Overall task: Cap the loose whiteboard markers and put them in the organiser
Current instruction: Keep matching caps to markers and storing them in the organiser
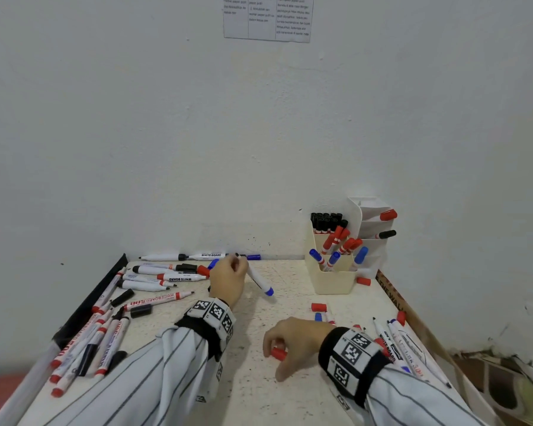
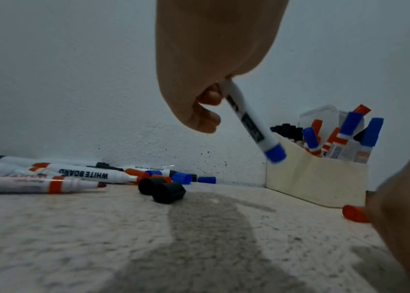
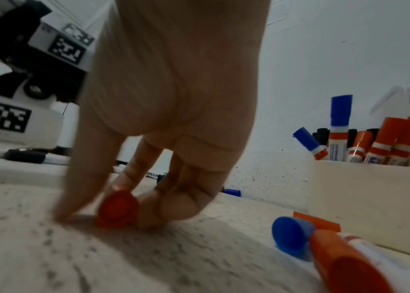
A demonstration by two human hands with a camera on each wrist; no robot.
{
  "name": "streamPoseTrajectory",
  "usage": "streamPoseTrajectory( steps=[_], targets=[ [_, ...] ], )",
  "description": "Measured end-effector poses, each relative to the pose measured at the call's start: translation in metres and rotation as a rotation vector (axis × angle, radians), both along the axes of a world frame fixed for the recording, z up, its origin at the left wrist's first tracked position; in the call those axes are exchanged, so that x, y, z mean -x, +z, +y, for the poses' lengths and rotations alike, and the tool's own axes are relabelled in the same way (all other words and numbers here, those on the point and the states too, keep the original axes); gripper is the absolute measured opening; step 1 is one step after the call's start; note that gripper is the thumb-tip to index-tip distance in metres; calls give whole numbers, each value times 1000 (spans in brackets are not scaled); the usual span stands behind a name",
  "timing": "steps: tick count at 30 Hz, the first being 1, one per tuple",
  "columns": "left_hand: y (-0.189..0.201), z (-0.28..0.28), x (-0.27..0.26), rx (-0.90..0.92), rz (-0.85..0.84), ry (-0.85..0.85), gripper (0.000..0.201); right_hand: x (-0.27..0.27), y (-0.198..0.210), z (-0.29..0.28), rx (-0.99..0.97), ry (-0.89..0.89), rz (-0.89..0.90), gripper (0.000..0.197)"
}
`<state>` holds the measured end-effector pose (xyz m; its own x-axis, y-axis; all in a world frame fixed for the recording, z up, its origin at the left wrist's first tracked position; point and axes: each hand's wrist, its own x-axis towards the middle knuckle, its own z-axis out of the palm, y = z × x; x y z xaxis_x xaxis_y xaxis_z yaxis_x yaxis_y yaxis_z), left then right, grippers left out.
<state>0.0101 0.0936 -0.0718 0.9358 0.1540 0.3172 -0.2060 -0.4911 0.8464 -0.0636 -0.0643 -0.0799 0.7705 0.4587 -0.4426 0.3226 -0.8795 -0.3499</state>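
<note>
My left hand point(image 1: 230, 273) point(image 2: 209, 99) holds a white marker with a blue end point(image 1: 260, 281) point(image 2: 251, 123) above the table, its blue end tilted down toward me and to the right. My right hand point(image 1: 285, 345) point(image 3: 133, 198) is low on the tabletop, with thumb and fingers pinching a loose red cap point(image 1: 279, 353) point(image 3: 117, 210). The cream organiser point(image 1: 333, 281) point(image 2: 314, 178) point(image 3: 374, 202) stands at the back right and holds several capped black, red and blue markers.
Several uncapped markers point(image 1: 154, 278) and black caps point(image 2: 164, 189) lie at the left. More markers point(image 1: 394, 336) lie at the right edge. Loose red point(image 1: 318, 307) and blue caps point(image 3: 291, 237) sit in front of the organiser. The white wall point(image 1: 259, 149) runs close behind the table.
</note>
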Motion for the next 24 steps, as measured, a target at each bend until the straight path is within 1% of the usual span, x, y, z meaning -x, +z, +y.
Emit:
streamPoseTrajectory(
  steps=[3, 5, 7, 8, 9, 11, 13, 15, 16, 17, 18, 20, 22, 24],
  targets=[
    [7, 6, 7, 196, -1, 44, 32, -3, 0, 6, -44, -68, -19, 16],
    [10, 9, 13, 352, 48, 28, 30, -8, 2, 9, -63, -155, -24, 11],
    [11, 12, 20, 551, 176, -55, 25, -15, 2, 10, -65, -239, -57, 11],
    [9, 14, 23, 568, 253, -95, 26, -19, 1, 11, -80, -282, -73, 11],
    [7, 16, 25, 504, 332, -122, 28, -23, 1, 12, -102, -324, -88, 13],
    [2, 22, 32, 323, 494, -154, 33, -29, 1, 14, -151, -412, -111, 22],
    [-1, 27, 38, 203, 631, -138, 33, -33, 2, 15, -193, -502, -117, 31],
    [-5, 32, 42, 212, 751, -101, 27, -37, 1, 14, -201, -571, -138, 35],
    [-7, 35, 44, 224, 787, -87, 21, -40, 0, 13, -202, -602, -157, 33],
    [-9, 38, 44, 204, 789, -92, 16, -42, -2, 12, -210, -627, -178, 28],
    [-11, 40, 43, 158, 774, -103, 17, -44, -3, 11, -224, -646, -201, 24],
    [-14, 45, 43, 71, 728, -108, 25, -50, -7, 8, -252, -683, -230, 22],
    [-16, 51, 42, 48, 697, -87, 27, -54, -8, 7, -267, -713, -230, 27],
    [-19, 55, 40, 86, 660, -50, 28, -57, -7, 5, -265, -718, -225, 35]
  ],
)
